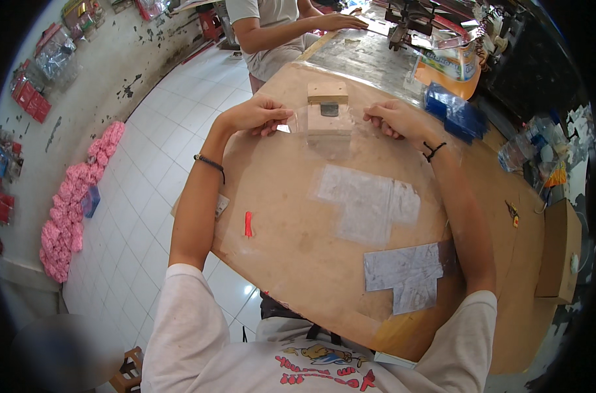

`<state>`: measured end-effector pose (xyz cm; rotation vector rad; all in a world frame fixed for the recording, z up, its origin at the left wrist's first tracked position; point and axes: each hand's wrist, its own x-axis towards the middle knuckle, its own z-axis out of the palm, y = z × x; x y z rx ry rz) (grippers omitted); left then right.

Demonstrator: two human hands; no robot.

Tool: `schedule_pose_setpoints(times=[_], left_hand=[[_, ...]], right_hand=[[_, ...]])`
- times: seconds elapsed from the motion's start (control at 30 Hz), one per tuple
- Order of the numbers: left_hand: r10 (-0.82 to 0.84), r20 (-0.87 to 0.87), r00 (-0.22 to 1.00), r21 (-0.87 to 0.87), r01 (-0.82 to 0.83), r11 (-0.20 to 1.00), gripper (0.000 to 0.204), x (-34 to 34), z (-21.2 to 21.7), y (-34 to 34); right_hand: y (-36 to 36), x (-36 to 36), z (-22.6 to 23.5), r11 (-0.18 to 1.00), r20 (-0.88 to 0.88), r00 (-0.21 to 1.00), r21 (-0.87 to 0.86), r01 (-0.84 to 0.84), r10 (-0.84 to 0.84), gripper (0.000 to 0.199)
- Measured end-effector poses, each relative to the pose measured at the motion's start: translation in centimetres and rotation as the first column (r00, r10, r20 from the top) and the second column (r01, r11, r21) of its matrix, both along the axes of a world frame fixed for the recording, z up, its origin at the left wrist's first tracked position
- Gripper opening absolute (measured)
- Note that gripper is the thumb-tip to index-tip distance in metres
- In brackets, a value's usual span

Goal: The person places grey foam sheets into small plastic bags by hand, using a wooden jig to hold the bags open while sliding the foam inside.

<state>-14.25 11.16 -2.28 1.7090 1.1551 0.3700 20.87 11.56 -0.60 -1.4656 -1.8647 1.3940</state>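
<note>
A small wooden block fixture (327, 124) with a dark grey piece (329, 109) on it sits at the far middle of the brown table. Clear plastic film (300, 122) stretches from my left hand across the block toward my right hand. My left hand (262, 116), left of the block, is closed with thumb and fingers pinching the film's edge. On the other side, my right hand (393, 119) has its fingers curled in a pinch, seemingly at the film's other edge; the clear film is hard to see there. Stacked clear plastic pieces (358, 204) lie nearer me.
Another plastic stack (403, 272) lies near my right elbow. A red strip (248, 224) is on the left, blue plastic packs (455, 112) far right. Small yellow-handled snips (513, 213) and a cardboard box (558, 252) are rightward. A co-worker's hand (340, 21) rests near a machine (409, 23).
</note>
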Motion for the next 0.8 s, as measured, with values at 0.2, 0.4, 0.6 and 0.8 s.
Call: schedule_pose_setpoints(times=[0.2,0.4,0.6,0.8], left_hand=[[0.004,0.037,0.999,0.023,-0.005,1.0,0.039,0.12,0.04,-0.09],[0.024,0.093,0.995,0.023,-0.026,0.999,0.039,0.39,0.29,-0.49],[-0.026,0.06,0.998,0.017,0.025,1.0,0.034,0.31,0.42,-0.5],[-0.001,0.081,0.997,0.011,0.0,1.0,0.034,0.42,0.4,-0.57]], right_hand=[[0.46,0.26,-0.38,1.0,-0.005,1.0,0.002,-0.01,0.01,0.032],[0.2,0.25,-0.25,1.0,-0.044,0.999,0.011,-0.001,0.002,0.035],[0.31,0.38,-0.28,1.0,-0.051,0.998,0.0,-0.021,0.021,0.034],[0.51,0.53,-0.42,1.0,-0.037,0.999,-0.007,-0.02,0.019,0.029]])
